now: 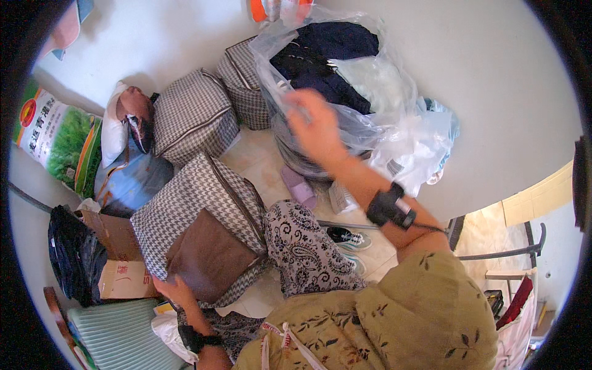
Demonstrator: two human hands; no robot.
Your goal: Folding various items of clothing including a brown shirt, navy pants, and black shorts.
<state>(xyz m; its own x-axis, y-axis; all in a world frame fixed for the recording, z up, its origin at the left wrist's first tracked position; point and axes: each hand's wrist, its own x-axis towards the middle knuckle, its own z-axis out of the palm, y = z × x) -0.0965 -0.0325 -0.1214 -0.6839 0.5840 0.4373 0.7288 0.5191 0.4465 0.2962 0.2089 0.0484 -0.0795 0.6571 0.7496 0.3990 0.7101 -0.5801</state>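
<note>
A brown-and-white houndstooth fabric storage bag (185, 203) with a zipper leans tilted before me. Its brown panel (212, 259) faces my body. At its near left corner, my left hand (175, 292) holds the edge, with some fingers hidden. My right hand (312, 125) is blurred, its fingers curled, at the near left side of a large clear plastic bag (402, 83). Whether it grips the plastic cannot be made out. Inside that bag lie dark navy clothes (340, 41) and a pale green garment (370, 78).
Two more houndstooth bags (194, 111) (245, 83) stand by the wall. To the left are a printed sack (60, 138), a blue bag (134, 175), a cardboard box (125, 277) and a black plastic bag (76, 254). A purple slipper (298, 185) and sneakers (349, 238) lie on the tiles.
</note>
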